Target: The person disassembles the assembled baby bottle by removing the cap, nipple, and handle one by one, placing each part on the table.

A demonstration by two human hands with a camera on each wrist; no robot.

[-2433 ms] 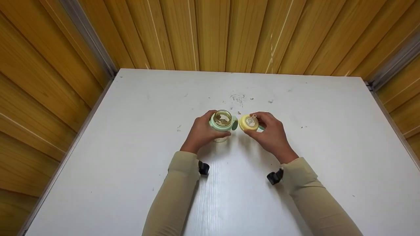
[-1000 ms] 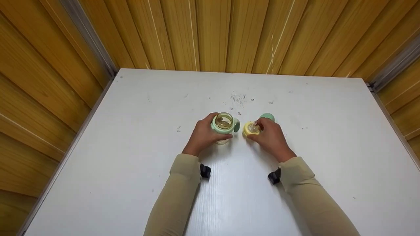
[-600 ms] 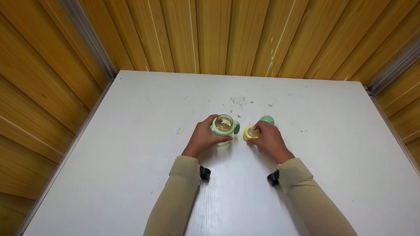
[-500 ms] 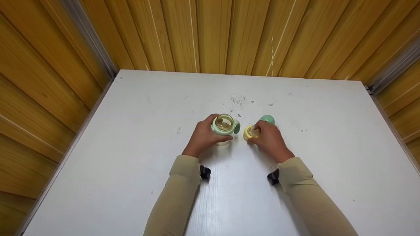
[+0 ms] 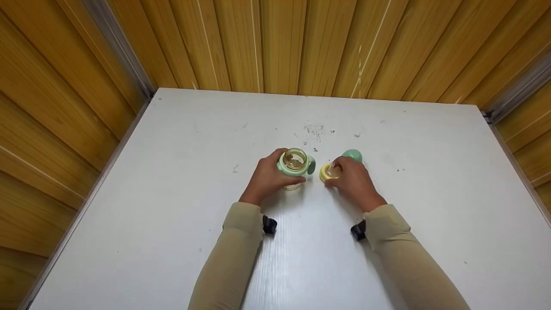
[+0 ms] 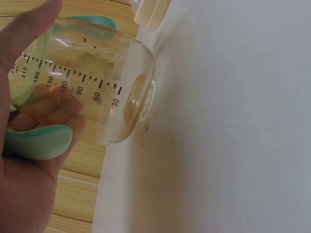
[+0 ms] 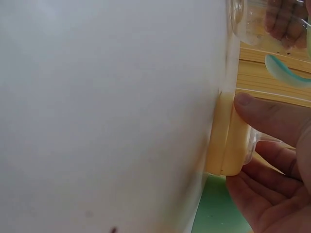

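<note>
My left hand (image 5: 267,178) grips a clear amber-tinted baby bottle (image 6: 104,73) round its light-green handled collar. The bottle stands upright with its mouth uncovered, and volume marks show on its side in the left wrist view. Just to its right, my right hand (image 5: 355,178) holds a yellow nipple ring (image 7: 228,136) between thumb and fingers. The ring sits flat on the table, and a clear teat (image 5: 332,168) points up from it, partly hidden by the fingers. Behind my right hand a rounded green cap (image 5: 353,155) rests on the table.
A white table (image 5: 172,172) with scattered dark marks lies under both hands. Yellow wood-patterned panels (image 5: 280,47) wall off its back and sides. Black wrist cameras (image 5: 270,226) sit at both cuffs.
Since the first frame, the yellow nipple ring has gone down to the table, slightly away from the bottle. The green cap has come into view behind my right hand. Little differs over the last second.
</note>
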